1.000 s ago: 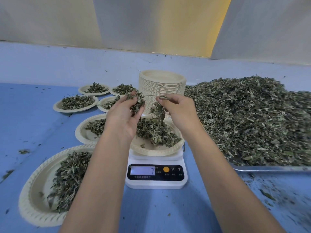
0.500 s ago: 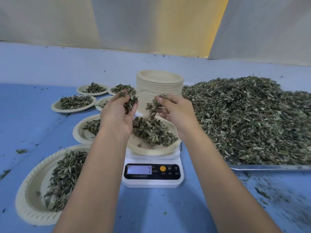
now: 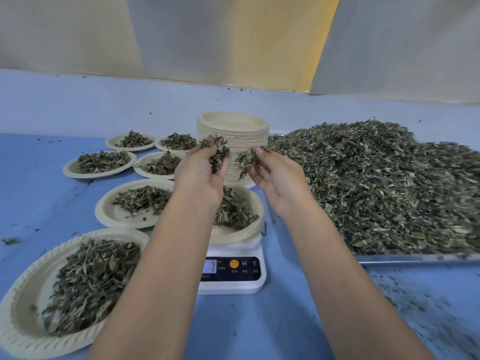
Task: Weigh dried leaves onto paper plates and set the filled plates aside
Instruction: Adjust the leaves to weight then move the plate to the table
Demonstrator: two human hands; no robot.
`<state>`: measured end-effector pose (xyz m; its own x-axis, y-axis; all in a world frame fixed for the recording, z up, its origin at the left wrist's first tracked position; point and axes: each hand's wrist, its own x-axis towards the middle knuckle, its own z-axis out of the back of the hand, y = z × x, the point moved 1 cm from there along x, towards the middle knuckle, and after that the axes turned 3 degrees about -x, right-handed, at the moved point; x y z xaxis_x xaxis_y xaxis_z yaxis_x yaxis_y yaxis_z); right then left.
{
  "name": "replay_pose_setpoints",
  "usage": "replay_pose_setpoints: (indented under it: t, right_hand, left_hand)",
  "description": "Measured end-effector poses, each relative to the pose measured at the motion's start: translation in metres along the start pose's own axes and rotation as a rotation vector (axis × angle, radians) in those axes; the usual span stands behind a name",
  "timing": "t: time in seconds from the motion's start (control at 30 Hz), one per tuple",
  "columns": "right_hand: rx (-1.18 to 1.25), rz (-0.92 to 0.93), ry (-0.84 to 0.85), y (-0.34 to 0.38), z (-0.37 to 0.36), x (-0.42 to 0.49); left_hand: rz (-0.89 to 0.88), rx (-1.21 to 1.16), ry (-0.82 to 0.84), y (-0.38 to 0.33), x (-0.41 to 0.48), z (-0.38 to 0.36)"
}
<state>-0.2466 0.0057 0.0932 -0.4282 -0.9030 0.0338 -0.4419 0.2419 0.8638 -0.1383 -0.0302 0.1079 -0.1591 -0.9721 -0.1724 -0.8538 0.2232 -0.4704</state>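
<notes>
A white digital scale stands at the centre of the blue table, its display showing a 7. On it sits a paper plate holding a mound of dried leaves. My left hand is raised above that plate, palm up, cupping a clump of dried leaves. My right hand hovers beside it and pinches a smaller tuft of leaves between thumb and fingertips. A big heap of dried leaves lies on a metal tray at the right.
A tall stack of empty paper plates stands behind the scale. Several filled plates lie to the left, the nearest at the front left and another behind it. Leaf crumbs litter the blue table.
Both hands have risen a little and drawn slightly apart above the scale plate, each still holding leaves. The view has shifted somewhat to the right.
</notes>
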Motion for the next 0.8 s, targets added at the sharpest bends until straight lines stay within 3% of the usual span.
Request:
replay_pose_setpoints:
  t: [0.17, 0.4, 0.53, 0.67, 0.8]
  right_hand:
    - [-0.031, 0.109, -0.166, 0.03, 0.043, 0.003]
    - [-0.553, 0.179, -0.472, 0.048, 0.116, 0.011]
    - [-0.779, 0.172, -0.501, 0.042, 0.135, 0.013]
    - [-0.772, 0.098, -0.474, 0.038, 0.138, 0.016]
    - [-0.727, 0.159, -0.497, 0.041, 0.133, 0.015]
  left_hand:
    - [0.029, 0.065, 0.021, 0.047, -0.008, -0.032]
    - [0.161, 0.244, 0.013, 0.133, -0.026, -0.048]
    - [0.172, 0.542, 0.084, 0.162, -0.026, -0.042]
    - [0.119, 0.839, 0.295, 0.164, -0.026, -0.04]
    - [0.12, 0.927, 0.395, 0.157, -0.024, -0.038]
